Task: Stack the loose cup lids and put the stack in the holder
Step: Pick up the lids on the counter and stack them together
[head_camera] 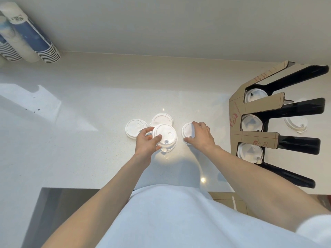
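Several white round cup lids lie in the middle of the pale counter. My left hand [147, 141] grips a lid [163, 134] that rests on top of at least one more lid underneath. A loose lid [133, 128] lies to its left and another lid [162, 119] just behind it. My right hand [200, 136] closes its fingers and thumb around a single lid [187, 130] flat on the counter to the right. The cardboard and black lid holder [259, 138] stands at the right, with lids in three of its slots.
One more lid [296, 123] lies behind the holder at the far right. Stacks of paper cups [34, 42] lean at the back left against the wall. The counter's front edge [89, 188] runs just ahead of my body, with a darker drop below on the left.
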### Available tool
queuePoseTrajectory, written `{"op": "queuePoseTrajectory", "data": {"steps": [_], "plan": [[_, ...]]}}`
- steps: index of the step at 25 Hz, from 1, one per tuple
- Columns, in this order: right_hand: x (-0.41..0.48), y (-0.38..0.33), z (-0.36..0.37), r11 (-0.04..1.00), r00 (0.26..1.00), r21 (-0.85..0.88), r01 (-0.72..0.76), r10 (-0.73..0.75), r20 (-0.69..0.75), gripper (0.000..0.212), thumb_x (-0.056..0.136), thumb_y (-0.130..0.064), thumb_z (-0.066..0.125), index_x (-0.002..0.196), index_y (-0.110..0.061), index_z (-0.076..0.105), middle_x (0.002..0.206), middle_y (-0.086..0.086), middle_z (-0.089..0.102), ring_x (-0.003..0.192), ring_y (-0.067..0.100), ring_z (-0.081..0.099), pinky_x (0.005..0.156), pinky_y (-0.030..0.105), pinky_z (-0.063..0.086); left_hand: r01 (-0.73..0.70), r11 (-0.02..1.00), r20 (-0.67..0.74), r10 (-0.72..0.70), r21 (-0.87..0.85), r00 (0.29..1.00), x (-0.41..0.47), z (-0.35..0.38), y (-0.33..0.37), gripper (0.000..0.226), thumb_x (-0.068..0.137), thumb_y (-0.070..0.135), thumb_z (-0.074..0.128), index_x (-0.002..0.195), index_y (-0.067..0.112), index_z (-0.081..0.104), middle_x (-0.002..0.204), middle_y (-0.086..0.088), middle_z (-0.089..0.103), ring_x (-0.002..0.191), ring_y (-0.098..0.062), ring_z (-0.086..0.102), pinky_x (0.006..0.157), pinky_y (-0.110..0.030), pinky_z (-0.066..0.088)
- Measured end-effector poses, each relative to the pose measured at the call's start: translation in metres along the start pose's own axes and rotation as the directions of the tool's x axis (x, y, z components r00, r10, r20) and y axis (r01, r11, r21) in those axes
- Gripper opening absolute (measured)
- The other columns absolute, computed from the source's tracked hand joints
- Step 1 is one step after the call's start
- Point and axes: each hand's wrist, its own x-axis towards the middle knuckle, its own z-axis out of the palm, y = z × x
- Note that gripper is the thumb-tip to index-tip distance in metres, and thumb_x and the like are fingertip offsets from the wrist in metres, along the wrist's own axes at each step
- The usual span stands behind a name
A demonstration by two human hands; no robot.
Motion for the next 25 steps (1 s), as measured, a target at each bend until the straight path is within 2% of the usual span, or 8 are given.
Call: {"op": "queuePoseTrajectory", "data": {"steps": [4, 8, 12, 15, 17, 21, 25], "plan": [[-0.005, 0.006, 0.002, 0.998, 1.000, 0.062, 0.018, -0.017, -0.025, 0.074, 0.081, -0.037, 0.072, 0.144, -0.015, 0.039, 0.145, 0.009, 0.041, 0.135, 0.030, 0.036, 0.090, 0.042, 0.044, 0.009, 1.000, 0.001, -0.009, -0.014, 1.000, -0.001, -0.002, -0.001, 0.041, 0.091, -0.005, 0.067, 0.125, 0.013, 0.053, 0.099, -0.008, 0.066, 0.085, -0.015, 0.069, 0.068, -0.028, 0.059], [-0.017, 0.008, -0.001, 0.963, 0.995, 0.262, 0.069, -0.046, -0.091, 0.076, 0.082, -0.037, 0.073, 0.146, -0.013, 0.040, 0.149, 0.008, 0.042, 0.139, 0.028, 0.037, 0.104, 0.036, 0.036, 0.009, 0.999, 0.005, -0.008, -0.033, 1.000, -0.003, -0.002, 0.000, 0.044, 0.091, -0.006, 0.066, 0.130, 0.009, 0.052, 0.104, -0.012, 0.065, 0.087, -0.016, 0.068, 0.073, -0.031, 0.059], [-0.032, -0.001, -0.011, 0.887, 0.979, 0.440, 0.141, -0.059, -0.194, 0.071, 0.078, -0.039, 0.079, 0.139, -0.018, 0.049, 0.143, 0.000, 0.048, 0.132, 0.019, 0.045, 0.102, 0.026, 0.033, 0.005, 0.997, 0.023, -0.003, -0.078, 1.000, -0.003, -0.007, 0.004, 0.046, 0.091, -0.005, 0.066, 0.133, 0.007, 0.052, 0.116, -0.017, 0.066, 0.092, -0.021, 0.069, 0.075, -0.032, 0.059], [-0.044, -0.010, -0.020, 0.816, 0.969, 0.536, 0.217, -0.114, -0.218, 0.063, 0.077, -0.035, 0.082, 0.132, -0.021, 0.054, 0.133, -0.008, 0.050, 0.124, 0.014, 0.050, 0.106, 0.037, 0.045, -0.011, 0.994, 0.032, 0.015, -0.112, 0.999, -0.003, -0.012, 0.009, 0.045, 0.091, -0.004, 0.067, 0.132, 0.007, 0.053, 0.114, -0.014, 0.067, 0.091, -0.019, 0.071, 0.067, -0.026, 0.062], [-0.052, -0.016, -0.024, 0.773, 0.962, 0.580, 0.258, -0.152, -0.226, 0.059, 0.077, -0.032, 0.083, 0.130, -0.022, 0.056, 0.132, -0.011, 0.050, 0.122, 0.010, 0.050, 0.103, 0.038, 0.049, -0.029, 0.992, 0.036, 0.034, -0.126, 0.999, -0.003, -0.014, 0.012, 0.046, 0.091, -0.003, 0.068, 0.133, 0.007, 0.054, 0.109, -0.011, 0.068, 0.091, -0.017, 0.071, 0.064, -0.023, 0.062], [-0.061, -0.032, -0.030, 0.723, 0.944, 0.608, 0.328, -0.217, -0.250, 0.057, 0.076, -0.031, 0.084, 0.127, -0.022, 0.060, 0.141, -0.006, 0.051, 0.126, 0.009, 0.052, 0.100, 0.026, 0.050, -0.075, 0.988, 0.084, 0.087, -0.136, 0.993, -0.004, -0.015, 0.017, 0.044, 0.091, 0.002, 0.070, 0.132, 0.012, 0.056, 0.106, -0.009, 0.071, 0.087, -0.014, 0.075, 0.068, -0.024, 0.062], [-0.068, -0.047, -0.031, 0.676, 0.930, 0.638, 0.367, -0.265, -0.254, 0.053, 0.075, -0.030, 0.086, 0.123, -0.023, 0.064, 0.139, -0.004, 0.056, 0.126, 0.009, 0.055, 0.099, 0.019, 0.050, -0.110, 0.983, 0.176, 0.136, -0.148, 0.975, -0.008, -0.016, 0.021, 0.040, 0.091, 0.004, 0.070, 0.126, 0.021, 0.061, 0.096, -0.003, 0.074, 0.084, -0.011, 0.077, 0.069, -0.025, 0.061]]}}
